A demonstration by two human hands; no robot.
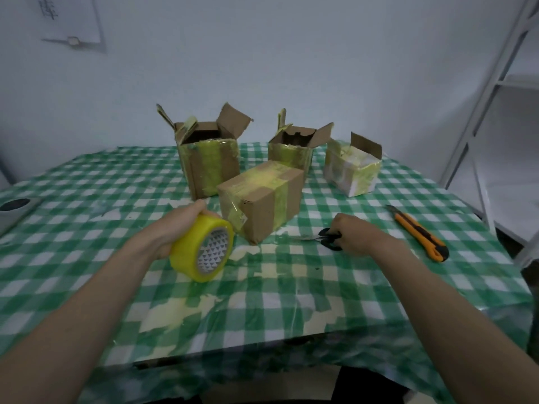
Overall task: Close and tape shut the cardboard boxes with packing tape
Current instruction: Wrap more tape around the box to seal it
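A closed cardboard box (262,199) wrapped in yellow tape lies in the middle of the table. My left hand (178,225) grips a roll of yellow packing tape (204,249) just left of it, lifted a little above the cloth. To the box's right, my right hand (355,233) is closed over black-handled scissors (328,239) that rest on the table. Behind stand two open boxes, a larger box (208,164) and a smaller box (291,150), flaps up. A whitish taped box (351,167) with one flap raised sits at the right.
An orange and black utility knife (420,233) lies on the green checked tablecloth (262,287) to the right of my right hand. A round dark object (14,205) sits at the left table edge. White metal shelving (495,112) stands at the right, a wall behind.
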